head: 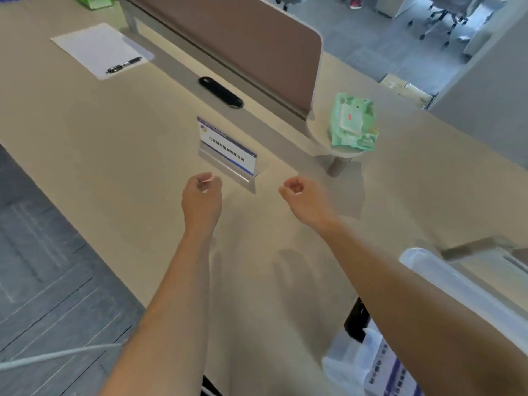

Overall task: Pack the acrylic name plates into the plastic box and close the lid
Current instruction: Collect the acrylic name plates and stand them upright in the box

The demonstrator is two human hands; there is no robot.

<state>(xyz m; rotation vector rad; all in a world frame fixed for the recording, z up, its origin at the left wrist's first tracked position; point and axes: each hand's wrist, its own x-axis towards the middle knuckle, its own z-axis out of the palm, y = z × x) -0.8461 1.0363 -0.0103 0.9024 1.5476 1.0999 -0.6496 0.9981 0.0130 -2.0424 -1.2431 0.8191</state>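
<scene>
Acrylic name plate [227,151]: stands on the desk [114,155] near its middle, leaning back on a clear bent foot; white card with a blue border and a line of dark characters, too blurred to read.
Left hand [202,192]: held over the desk just short of the plate's left end, fingers curled in toward the palm, holding nothing, not touching the plate.
Right hand [300,195]: held over the desk just to the right of the plate's near corner, fingers curled into a loose fist, holding nothing, apart from the plate.
Plastic box [457,278]: translucent white, on the desk at the right edge of the view, beyond the right forearm and well apart from the plate; only its rim and one corner show, and its contents cannot be made out.
Plastic bag [351,367]: clear, below the desk edge under the right forearm, blue-and-white printed sheets showing through it.
Divider panel [243,41]: brown, upright behind the plate.
Cable grommet [220,92]: black oval set in the desk between the divider and the plate.
Wet wipes pack [353,124]: green, lying on a small round ledge at the divider's end.
Sheet of paper [91,47]: white, far left on the desk, with a black pen [124,65] lying across its near corner.
</scene>
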